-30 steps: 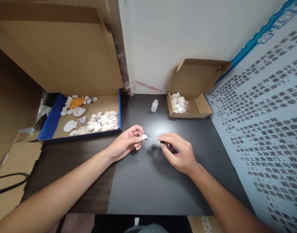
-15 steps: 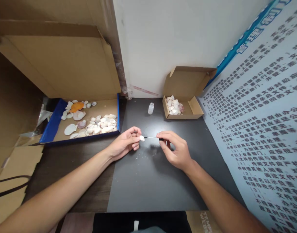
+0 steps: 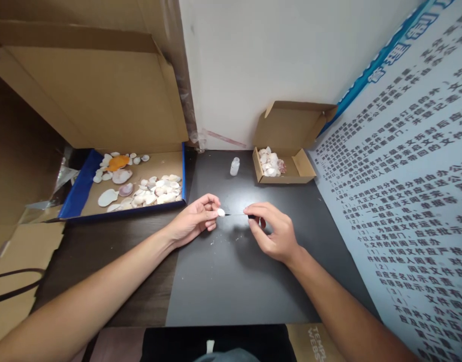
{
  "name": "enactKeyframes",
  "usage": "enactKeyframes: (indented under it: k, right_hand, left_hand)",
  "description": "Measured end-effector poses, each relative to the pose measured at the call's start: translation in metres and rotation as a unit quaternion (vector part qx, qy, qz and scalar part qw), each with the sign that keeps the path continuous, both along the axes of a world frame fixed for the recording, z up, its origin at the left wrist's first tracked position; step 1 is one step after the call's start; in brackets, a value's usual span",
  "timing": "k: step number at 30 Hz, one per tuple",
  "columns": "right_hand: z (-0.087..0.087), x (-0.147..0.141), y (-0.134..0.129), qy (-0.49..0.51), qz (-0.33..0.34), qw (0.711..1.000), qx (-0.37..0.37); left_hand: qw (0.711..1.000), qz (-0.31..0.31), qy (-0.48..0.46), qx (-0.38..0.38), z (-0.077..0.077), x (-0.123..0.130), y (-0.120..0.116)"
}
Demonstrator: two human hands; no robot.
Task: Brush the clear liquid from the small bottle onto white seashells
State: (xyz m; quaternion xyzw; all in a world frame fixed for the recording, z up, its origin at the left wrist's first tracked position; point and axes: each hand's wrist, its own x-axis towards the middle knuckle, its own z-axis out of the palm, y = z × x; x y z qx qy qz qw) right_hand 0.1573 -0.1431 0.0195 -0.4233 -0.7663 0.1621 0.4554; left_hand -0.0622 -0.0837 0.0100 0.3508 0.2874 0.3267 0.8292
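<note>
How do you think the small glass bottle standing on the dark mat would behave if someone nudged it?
The bottle is narrow and upright, so a push near its neck would probably tip it. Its rounded sides suggest it might roll once down. It looks like clear glass, so it may be slippery and breakable.

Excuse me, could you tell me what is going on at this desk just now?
The person's left hand pinches a small white shell, while the right hand holds a thin, dark-tipped brush-like tool with its tip at the shell. A small bottle stands behind the hands, and pale crumbs dot the dark mat. More shells lie in the blue-edged box on the left and the small cardboard box on the right.
</note>
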Motion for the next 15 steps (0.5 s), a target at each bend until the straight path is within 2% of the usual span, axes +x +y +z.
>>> enactKeyframes:
  k: [3, 7, 11, 15]
  right_hand:
    - [0.0002, 0.0000, 0.0005, -0.018, 0.002, 1.000, -0.004]
    - [0.0003, 0.0021, 0.0025, -0.004, -0.030, 0.999, -0.009]
    - [0.0006, 0.0042, 0.0039, 0.003, 0.004, 1.000, -0.025]
    - [0.0000, 0.0052, 0.0033, 0.007, -0.008, 1.000, -0.028]
  left_hand:
    - [1.000, 0.001, 0.001, -0.002, -0.0004, -0.0002, 0.0001]
    - [1.000, 0.000, 0.007, 0.008, -0.0016, 0.0000, 0.0001]
    - [1.000, -0.018, 0.017, 0.020, -0.0020, 0.0005, -0.0004]
    - [0.999, -0.023, 0.017, 0.029, -0.0023, 0.0008, -0.0005]
